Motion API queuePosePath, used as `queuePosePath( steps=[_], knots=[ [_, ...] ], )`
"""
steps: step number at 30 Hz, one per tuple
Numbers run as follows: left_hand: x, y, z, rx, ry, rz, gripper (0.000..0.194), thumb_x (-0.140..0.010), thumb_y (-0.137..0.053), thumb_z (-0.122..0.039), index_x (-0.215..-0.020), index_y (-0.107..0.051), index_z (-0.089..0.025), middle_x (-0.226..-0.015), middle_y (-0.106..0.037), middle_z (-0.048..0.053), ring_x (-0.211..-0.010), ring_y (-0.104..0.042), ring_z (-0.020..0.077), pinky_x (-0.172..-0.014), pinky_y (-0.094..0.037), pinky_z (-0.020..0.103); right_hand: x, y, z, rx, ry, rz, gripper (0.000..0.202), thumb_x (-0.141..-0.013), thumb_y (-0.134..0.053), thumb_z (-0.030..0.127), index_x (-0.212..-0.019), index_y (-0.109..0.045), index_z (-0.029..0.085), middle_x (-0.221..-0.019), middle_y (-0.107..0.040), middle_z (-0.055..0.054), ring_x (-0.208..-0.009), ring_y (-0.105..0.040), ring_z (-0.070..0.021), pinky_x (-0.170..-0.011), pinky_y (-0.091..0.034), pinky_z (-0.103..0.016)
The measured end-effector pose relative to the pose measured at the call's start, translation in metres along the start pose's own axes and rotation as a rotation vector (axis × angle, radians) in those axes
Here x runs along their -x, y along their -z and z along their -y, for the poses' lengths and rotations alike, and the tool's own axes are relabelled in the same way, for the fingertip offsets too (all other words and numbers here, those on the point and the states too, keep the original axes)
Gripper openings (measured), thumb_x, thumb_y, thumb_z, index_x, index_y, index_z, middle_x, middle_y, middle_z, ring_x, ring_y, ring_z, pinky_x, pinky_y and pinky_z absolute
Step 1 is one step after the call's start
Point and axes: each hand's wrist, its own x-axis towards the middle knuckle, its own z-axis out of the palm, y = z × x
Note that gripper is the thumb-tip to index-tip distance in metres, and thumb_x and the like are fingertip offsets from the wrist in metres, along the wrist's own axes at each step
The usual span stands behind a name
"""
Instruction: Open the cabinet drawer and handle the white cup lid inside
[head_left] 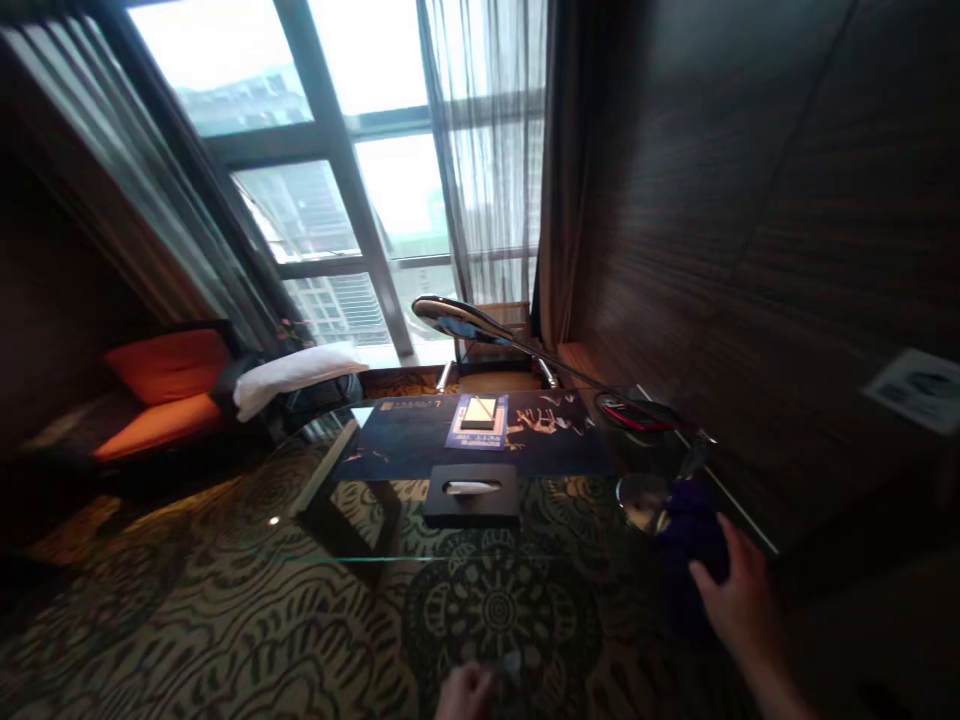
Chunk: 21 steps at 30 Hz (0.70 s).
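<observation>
Two hands over glass desk [360, 520], right hand [739, 600] gripping dark cloth [694, 535], left hand [465, 692] curled low, grip unclear

Two hands in view: right hand [739, 600] beside a single dark purple cloth [694, 535], left hand [465, 692] at the near edge of the one glass worktop [360, 520]. One black tissue box [471, 494] at the worktop's middle. Beyond the tissue box, one dark desk mat [405, 445] carrying one notepad [478, 412]. One chrome desk lamp [457, 318] behind the notepad. One telephone [634, 412] right of the mat. Left of the worktop, two orange cushions [169, 365] and one white folded towel [296, 370]. One paper card [916, 388] on the wall, right of the telephone.
</observation>
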Motion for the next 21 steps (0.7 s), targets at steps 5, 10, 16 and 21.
queuePosePath(
  steps=[5,10,16,21],
  knots=[
    [-0.064,0.103,-0.028,0.019,-0.141,-0.249,0.037,-0.081,-0.05,-0.046,-0.09,-0.065,-0.014,-0.087,-0.067,0.008,-0.091,-0.064,0.0237,-0.084,-0.048,0.033,-0.076,-0.164,0.003,0.188,-0.185,0.313,0.067,-0.075,-0.039,0.028,-0.133,-0.056,-0.001,-0.136,-0.046,-0.03,-0.117,-0.054,-0.0455,-0.1,-0.042,-0.061],
    [-0.132,0.141,-0.096,-0.316,-0.288,-0.312,0.058,-0.079,-0.06,-0.019,-0.136,-0.055,-0.025,-0.147,-0.046,0.006,-0.115,-0.062,0.0228,-0.097,-0.047,0.033,-0.008,-0.236,0.092,-0.091,0.084,0.275,0.053,-0.082,-0.041,0.03,-0.127,-0.062,0.013,-0.125,-0.053,-0.016,-0.117,-0.055,-0.0306,-0.104,-0.045,-0.046],
    [-0.184,0.13,-0.123,-0.483,-0.231,-0.175,0.052,-0.077,-0.071,-0.027,-0.127,-0.06,-0.03,-0.15,-0.041,0.003,-0.098,-0.067,0.0188,-0.087,-0.051,0.029,0.008,-0.256,0.143,-0.055,0.173,0.551,0.047,-0.083,-0.038,0.025,-0.12,-0.066,0.021,-0.13,-0.052,-0.013,-0.114,-0.056,-0.0298,-0.088,-0.053,-0.043],
    [-0.193,0.156,-0.115,-0.376,0.021,-0.299,0.059,-0.085,-0.059,-0.034,-0.141,-0.047,-0.02,-0.141,-0.049,0.013,-0.112,-0.062,0.025,-0.095,-0.048,0.033,-0.062,-0.258,0.073,0.07,0.054,0.366,0.058,-0.081,-0.042,0.042,-0.123,-0.062,0.008,-0.121,-0.053,-0.023,-0.109,-0.056,-0.0357,-0.096,-0.047,-0.052]
  ],
)
